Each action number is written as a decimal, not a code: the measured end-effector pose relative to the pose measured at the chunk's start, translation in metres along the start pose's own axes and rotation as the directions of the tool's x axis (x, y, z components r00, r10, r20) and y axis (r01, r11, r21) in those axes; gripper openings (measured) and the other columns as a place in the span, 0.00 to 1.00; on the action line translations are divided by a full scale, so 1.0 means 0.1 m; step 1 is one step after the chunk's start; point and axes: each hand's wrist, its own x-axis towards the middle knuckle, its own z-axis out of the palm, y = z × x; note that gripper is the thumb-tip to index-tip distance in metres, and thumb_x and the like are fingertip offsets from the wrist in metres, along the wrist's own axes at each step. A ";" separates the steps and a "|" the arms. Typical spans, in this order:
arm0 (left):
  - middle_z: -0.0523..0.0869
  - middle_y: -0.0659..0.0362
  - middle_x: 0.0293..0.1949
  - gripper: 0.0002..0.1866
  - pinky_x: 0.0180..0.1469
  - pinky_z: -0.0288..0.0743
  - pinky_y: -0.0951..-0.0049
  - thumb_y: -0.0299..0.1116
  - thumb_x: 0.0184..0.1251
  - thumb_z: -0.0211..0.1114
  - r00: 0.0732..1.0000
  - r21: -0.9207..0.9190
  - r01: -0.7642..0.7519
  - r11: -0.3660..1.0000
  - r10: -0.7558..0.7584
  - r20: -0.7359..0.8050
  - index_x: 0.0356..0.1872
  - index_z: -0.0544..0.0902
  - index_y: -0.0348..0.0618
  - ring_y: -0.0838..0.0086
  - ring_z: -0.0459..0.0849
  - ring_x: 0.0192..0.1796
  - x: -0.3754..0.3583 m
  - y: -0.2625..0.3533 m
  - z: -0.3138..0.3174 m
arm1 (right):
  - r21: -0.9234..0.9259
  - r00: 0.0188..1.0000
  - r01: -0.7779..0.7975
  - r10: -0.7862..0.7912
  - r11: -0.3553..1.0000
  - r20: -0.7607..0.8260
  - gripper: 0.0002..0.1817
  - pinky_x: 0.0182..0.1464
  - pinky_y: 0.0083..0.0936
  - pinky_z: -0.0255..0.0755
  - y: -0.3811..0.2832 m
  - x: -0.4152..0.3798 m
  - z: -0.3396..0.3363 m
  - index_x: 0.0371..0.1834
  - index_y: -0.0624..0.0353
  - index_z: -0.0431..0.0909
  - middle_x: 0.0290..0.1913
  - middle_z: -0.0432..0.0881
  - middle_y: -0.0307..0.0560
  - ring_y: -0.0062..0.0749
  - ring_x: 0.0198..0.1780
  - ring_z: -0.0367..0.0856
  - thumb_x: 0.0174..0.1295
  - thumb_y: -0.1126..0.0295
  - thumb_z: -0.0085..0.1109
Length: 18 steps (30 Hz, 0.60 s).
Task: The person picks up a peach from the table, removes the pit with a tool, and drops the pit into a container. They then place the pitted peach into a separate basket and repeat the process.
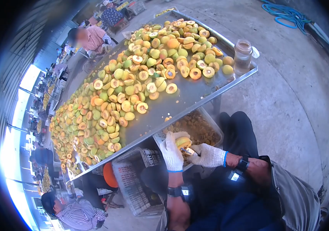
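My left hand (173, 151), in a white knit glove, is closed around a yellow-green peach (183, 142). My right hand (210, 155), gloved the same way, grips a small metal pitting tool (188, 151), its tip against or very near the fruit; the exact contact is too small to make out. Both hands are just below the near edge of the metal table, over a pale plastic crate (212, 129) with brownish pits or scraps in it. Halved peaches (133, 86), many with pits showing, lie heaped on the table.
The steel table (153, 121) has a raised rim. A clear jar (243, 57) stands at its right corner. Another crate (128, 181) sits under the table, near an orange round object (110, 175). Co-workers sit at the lower left (81, 213) and far side (93, 38). A blue hose (287, 15) lies on the floor.
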 end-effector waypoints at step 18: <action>0.91 0.47 0.43 0.29 0.53 0.84 0.66 0.48 0.82 0.51 0.876 -0.191 -0.018 0.981 0.108 0.470 0.43 0.89 0.28 0.64 0.91 0.48 0.16 -0.12 -0.23 | 0.138 0.970 -0.168 0.139 0.976 0.197 0.23 0.50 0.29 0.79 -0.07 -0.07 -0.16 0.56 0.58 0.85 0.42 0.90 0.46 0.28 0.44 0.87 0.73 0.50 0.58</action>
